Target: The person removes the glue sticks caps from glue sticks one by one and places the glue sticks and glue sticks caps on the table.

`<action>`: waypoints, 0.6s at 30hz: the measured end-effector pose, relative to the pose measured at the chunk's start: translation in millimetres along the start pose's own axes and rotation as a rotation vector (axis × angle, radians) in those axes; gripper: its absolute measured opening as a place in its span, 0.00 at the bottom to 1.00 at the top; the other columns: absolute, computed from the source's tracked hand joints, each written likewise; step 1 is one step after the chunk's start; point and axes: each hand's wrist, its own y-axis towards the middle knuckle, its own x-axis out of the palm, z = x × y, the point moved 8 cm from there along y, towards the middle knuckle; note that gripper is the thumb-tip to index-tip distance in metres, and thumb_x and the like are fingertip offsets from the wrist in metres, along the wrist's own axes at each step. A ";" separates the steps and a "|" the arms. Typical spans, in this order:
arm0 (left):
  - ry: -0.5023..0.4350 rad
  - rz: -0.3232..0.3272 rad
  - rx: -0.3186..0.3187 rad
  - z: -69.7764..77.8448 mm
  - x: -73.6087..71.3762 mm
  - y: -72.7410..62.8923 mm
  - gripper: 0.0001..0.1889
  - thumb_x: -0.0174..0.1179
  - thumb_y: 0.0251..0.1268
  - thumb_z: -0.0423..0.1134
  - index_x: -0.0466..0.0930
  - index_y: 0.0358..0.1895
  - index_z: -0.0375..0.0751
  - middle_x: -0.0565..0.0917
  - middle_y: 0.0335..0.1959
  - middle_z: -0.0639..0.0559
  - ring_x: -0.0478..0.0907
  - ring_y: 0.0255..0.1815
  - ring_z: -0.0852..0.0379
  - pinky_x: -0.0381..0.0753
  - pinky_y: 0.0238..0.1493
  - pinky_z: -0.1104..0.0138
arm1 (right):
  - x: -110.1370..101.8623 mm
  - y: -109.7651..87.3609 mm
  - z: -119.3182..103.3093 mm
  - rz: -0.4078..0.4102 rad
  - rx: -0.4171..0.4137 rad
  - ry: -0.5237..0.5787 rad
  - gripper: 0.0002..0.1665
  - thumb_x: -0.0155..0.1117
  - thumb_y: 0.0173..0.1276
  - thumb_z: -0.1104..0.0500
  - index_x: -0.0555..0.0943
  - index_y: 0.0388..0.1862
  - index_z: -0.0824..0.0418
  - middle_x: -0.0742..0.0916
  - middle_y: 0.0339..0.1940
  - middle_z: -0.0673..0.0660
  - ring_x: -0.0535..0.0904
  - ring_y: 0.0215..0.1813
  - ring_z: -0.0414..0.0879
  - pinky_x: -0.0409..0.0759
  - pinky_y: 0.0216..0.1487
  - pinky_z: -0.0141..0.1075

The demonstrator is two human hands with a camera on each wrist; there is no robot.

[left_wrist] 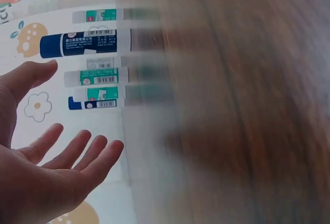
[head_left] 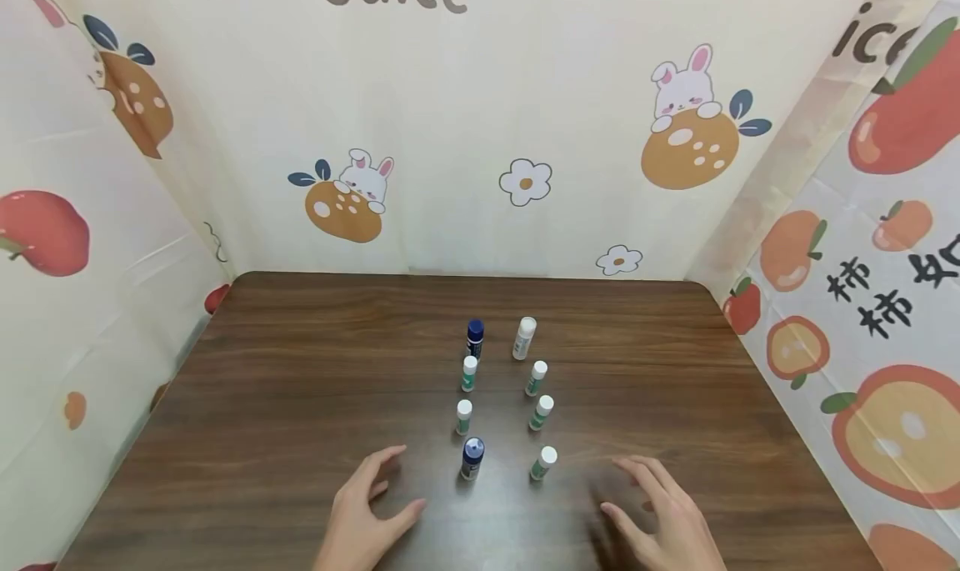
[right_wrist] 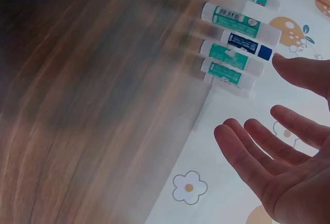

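Observation:
Glue sticks stand upright in two columns on the table. In the left column, a dark blue glue stick (head_left: 472, 459) is nearest, two white-capped green ones (head_left: 464, 418) come behind it, and another dark blue one (head_left: 475, 338) is at the far end. Along the right column are green-labelled sticks with white caps (head_left: 543, 463) and a taller white one (head_left: 524, 338) farthest back. My left hand (head_left: 365, 508) is held left of the near blue stick, fingers spread and holding nothing. To the right of the near green stick, my right hand (head_left: 663, 517) is likewise empty, its fingers loosely bent.
The brown wood-grain table (head_left: 300, 371) has rounded far corners. Behind it hangs a pale printed cloth (head_left: 450, 96) with rabbits, oranges and flowers. Fruit-printed cloths (head_left: 885, 321) also line the left and right sides.

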 end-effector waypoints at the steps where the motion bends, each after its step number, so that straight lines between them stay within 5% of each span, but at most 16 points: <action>1: -0.026 -0.017 -0.023 -0.8 1.7 0.1 0.32 0.77 0.40 0.37 0.76 0.55 0.46 0.79 0.53 0.54 0.75 0.55 0.51 0.80 0.47 0.62 | 0.7 0.1 -0.5 -0.008 0.019 0.006 0.35 0.81 0.40 0.60 0.79 0.50 0.49 0.79 0.44 0.42 0.75 0.34 0.35 0.76 0.25 0.26; 6: -0.162 -0.093 -0.091 -2.2 12.3 -1.9 0.32 0.77 0.40 0.36 0.75 0.55 0.45 0.79 0.54 0.49 0.75 0.55 0.51 0.79 0.49 0.65 | 1.8 0.0 -5.8 -0.026 0.061 0.041 0.34 0.81 0.40 0.60 0.79 0.50 0.48 0.77 0.42 0.38 0.74 0.35 0.34 0.77 0.25 0.28; 12: -0.230 -0.133 -0.065 3.5 23.0 -0.5 0.31 0.76 0.41 0.33 0.75 0.54 0.44 0.78 0.54 0.47 0.75 0.55 0.50 0.79 0.50 0.64 | -0.2 7.2 -22.1 0.016 -0.062 0.102 0.36 0.81 0.38 0.63 0.78 0.50 0.49 0.77 0.42 0.39 0.73 0.36 0.32 0.74 0.27 0.21; 18: -0.254 -0.161 -0.050 7.0 31.5 7.5 0.30 0.74 0.43 0.32 0.74 0.54 0.42 0.78 0.54 0.44 0.75 0.55 0.46 0.79 0.50 0.63 | -1.1 17.7 -36.0 0.016 -0.101 0.127 0.35 0.81 0.40 0.63 0.78 0.50 0.49 0.78 0.44 0.39 0.74 0.37 0.33 0.73 0.28 0.20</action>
